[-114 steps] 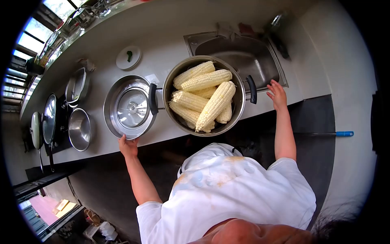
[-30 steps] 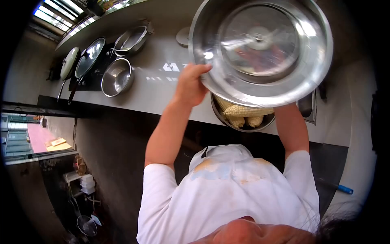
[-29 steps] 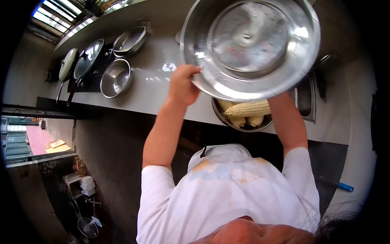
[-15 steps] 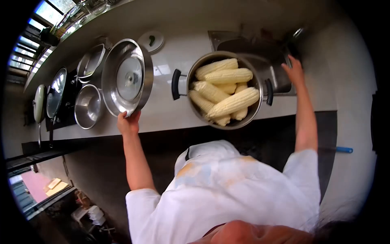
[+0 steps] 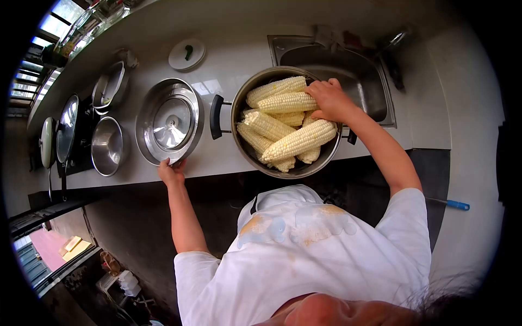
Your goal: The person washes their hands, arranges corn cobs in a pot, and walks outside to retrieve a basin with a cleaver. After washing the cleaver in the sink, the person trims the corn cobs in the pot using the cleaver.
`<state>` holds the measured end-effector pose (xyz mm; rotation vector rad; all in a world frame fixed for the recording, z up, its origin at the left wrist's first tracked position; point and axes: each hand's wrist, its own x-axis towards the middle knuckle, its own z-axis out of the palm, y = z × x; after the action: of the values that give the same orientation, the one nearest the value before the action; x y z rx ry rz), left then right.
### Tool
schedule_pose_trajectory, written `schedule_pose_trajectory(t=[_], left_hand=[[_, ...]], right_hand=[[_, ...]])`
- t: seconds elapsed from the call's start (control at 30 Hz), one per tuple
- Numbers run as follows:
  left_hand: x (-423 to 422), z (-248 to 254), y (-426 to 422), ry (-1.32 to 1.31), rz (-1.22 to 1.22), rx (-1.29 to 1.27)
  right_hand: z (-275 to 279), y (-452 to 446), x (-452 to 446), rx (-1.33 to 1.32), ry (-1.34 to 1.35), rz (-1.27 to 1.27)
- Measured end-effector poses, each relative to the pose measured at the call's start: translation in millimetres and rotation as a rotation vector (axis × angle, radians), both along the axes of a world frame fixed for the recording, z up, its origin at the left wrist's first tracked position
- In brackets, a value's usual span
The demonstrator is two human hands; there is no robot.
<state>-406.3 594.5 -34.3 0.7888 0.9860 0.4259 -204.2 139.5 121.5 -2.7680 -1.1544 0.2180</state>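
Note:
Several peeled corn cobs (image 5: 300,140) are piled in a deep steel pot (image 5: 237,152) with black side handles. My right hand (image 5: 333,100) reaches in over the pot's right side, its fingers and thumb closed around the end of an upper corn cob (image 5: 286,102). On the counter to the left lies a wide, round steel pan (image 5: 142,145), with a shiny disc (image 5: 173,123) with a central knob inside it. My left hand (image 5: 172,171) grips the pan's near rim, thumb on top.
Behind the pot is a steel sink (image 5: 359,79) with a tap (image 5: 398,38). A white lid (image 5: 179,56) with a green handle lies at the back. A steel bowl (image 5: 107,145), a steel tray (image 5: 113,84) and a lidded frying pan (image 5: 68,127) stand left, by the stove.
My right hand has moved left from beside the sink onto the corn in the pot. The pan under my left hand has gone from tilted to lying flatter on the counter.

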Motion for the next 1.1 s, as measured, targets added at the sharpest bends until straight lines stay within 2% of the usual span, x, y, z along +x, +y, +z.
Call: schedule_pose_trajectory(t=[0.2, 0.27, 0.37, 0.43, 0.47, 0.5, 0.57, 0.63, 0.7, 0.77, 0.83, 0.9, 0.93, 1.0, 1.1], left_hand=[[-1, -2, -6, 0.000, -0.009, 0.042], [-2, 3, -6, 0.010, -0.042, 0.076], [-5, 36, -11, 0.163, -0.096, 0.074], [-8, 64, -22, 0.435, -0.177, 0.354], [-11, 63, -16, 0.567, -0.236, 0.574], [-10, 68, -20, 0.562, -0.239, 0.576], [-7, 91, -35, 0.383, -0.415, 1.331], [18, 140, -78, 0.177, -0.482, 1.295], [45, 172, -111, -0.054, -0.647, 1.560], [74, 205, -155, -0.132, -0.837, 1.672], [99, 236, -194, -0.098, -1.130, 1.920], [126, 231, -220, -0.248, -1.158, 2.076], [141, 230, -227, -0.245, -1.158, 2.076], [167, 229, -238, -0.023, -1.589, 1.911], [183, 223, -240, -0.037, -1.571, 2.006]], right_hand=[[-15, 5, 9, -0.136, -0.066, 0.041], [-3, 3, 10, 0.065, 0.037, 0.068], [23, -1, 8, 0.186, 0.043, 0.063], [38, -13, 6, 0.233, 0.084, -0.019], [46, -18, 7, 0.272, 0.121, -0.097], [55, -22, 6, 0.274, 0.117, -0.101], [67, -29, 3, 0.344, 0.188, -0.139], [67, -29, 3, 0.379, 0.193, -0.132], [63, -26, 1, 0.416, 0.203, -0.125], [53, -20, 3, 0.432, 0.175, -0.018], [46, -12, 4, 0.447, 0.168, 0.015], [47, -2, 6, 0.403, 0.129, 0.133], [50, 2, 7, 0.403, 0.130, 0.135], [62, 8, 10, 0.376, 0.136, 0.160], [67, 9, 19, 0.271, 0.176, 0.094]])
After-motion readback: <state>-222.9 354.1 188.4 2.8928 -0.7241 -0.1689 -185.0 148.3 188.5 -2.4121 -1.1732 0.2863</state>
